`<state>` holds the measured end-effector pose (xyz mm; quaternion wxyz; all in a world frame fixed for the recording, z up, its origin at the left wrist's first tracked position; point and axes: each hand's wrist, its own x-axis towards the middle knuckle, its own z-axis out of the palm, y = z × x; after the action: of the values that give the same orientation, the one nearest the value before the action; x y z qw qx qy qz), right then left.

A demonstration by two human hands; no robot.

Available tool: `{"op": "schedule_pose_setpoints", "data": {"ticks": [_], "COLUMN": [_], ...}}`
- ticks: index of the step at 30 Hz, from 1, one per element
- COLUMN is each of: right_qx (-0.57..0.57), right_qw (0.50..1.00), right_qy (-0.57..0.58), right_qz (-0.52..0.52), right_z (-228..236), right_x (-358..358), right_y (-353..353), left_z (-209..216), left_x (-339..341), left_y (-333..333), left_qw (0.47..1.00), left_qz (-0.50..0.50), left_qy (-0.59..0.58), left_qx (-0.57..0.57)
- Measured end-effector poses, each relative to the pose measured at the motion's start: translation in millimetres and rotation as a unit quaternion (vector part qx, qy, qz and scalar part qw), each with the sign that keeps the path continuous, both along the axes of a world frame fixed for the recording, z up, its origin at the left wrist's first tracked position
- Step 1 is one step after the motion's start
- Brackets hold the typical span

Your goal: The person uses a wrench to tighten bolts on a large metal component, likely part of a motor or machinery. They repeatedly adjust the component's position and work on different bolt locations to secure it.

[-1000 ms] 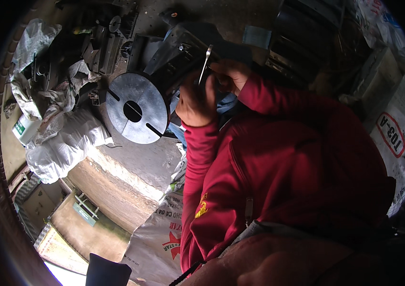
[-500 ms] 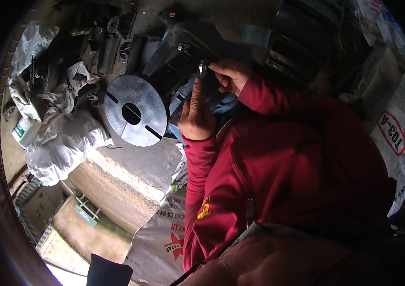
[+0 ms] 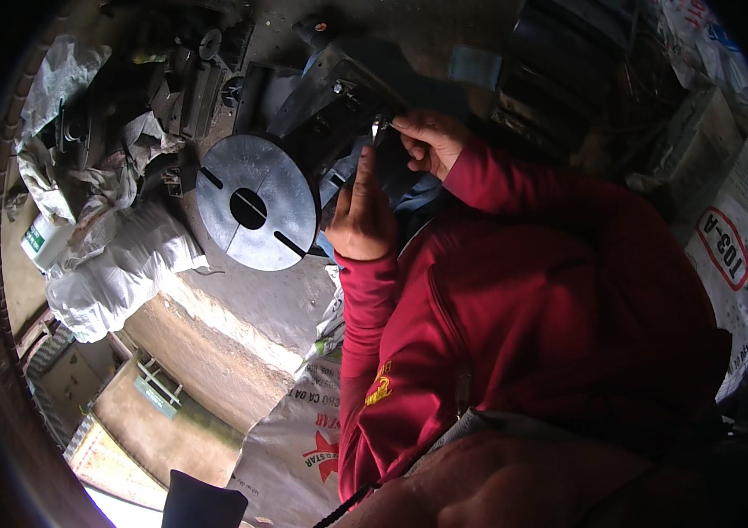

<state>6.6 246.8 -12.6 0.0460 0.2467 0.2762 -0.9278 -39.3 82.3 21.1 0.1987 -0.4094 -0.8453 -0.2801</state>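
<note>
My left hand (image 3: 362, 220) is raised with its index finger stretched out, the tip just below a small shiny metal piece (image 3: 378, 129). Whether finger and metal touch, I cannot tell. On the other side of that piece, my right hand (image 3: 434, 141) has thumb and index finger pinched together; what lies between them is too small to make out. Both hands are over a long dark metal machine part (image 3: 325, 128). Left of my left hand stands a round grey metal disc (image 3: 281, 189) with a centre hole and slots, tilted toward me.
White plastic bags (image 3: 123, 273) and crumpled rags (image 3: 110, 189) lie at the left, by a white jug (image 3: 44, 242). A printed white sack (image 3: 294, 440) is below, another sack (image 3: 735, 264) at the right. Dark metal parts (image 3: 202, 97) crowd the far left.
The disc and the dark machine part sit slightly farther right in the picture. Both hands keep nearly the same pose, the right one shifted very slightly right.
</note>
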Motion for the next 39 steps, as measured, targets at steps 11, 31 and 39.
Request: {"op": "schedule_pose_setpoints", "data": {"ticks": [11, 31, 39], "right_qx": [-0.015, -0.119, -0.077], "right_qw": [0.998, 0.991, 0.997], "right_qy": [-0.055, 0.056, -0.004], "right_qz": [-0.037, -0.032, -0.03], "right_z": [8.6, -23.9, -1.8], "right_x": [0.3, 2.2, 2.7], "right_y": [-2.6, 2.9, 5.3], "left_z": [11.9, 3.0, 7.6], "left_x": [4.8, -4.5, -2.4], "left_y": [11.9, 51.4, 55.9], "left_qw": [0.998, 0.995, 0.988], "left_qz": [0.038, 0.09, 0.15], "left_qy": [-0.03, -0.053, -0.036], "left_qx": [0.049, -0.003, -0.009]}}
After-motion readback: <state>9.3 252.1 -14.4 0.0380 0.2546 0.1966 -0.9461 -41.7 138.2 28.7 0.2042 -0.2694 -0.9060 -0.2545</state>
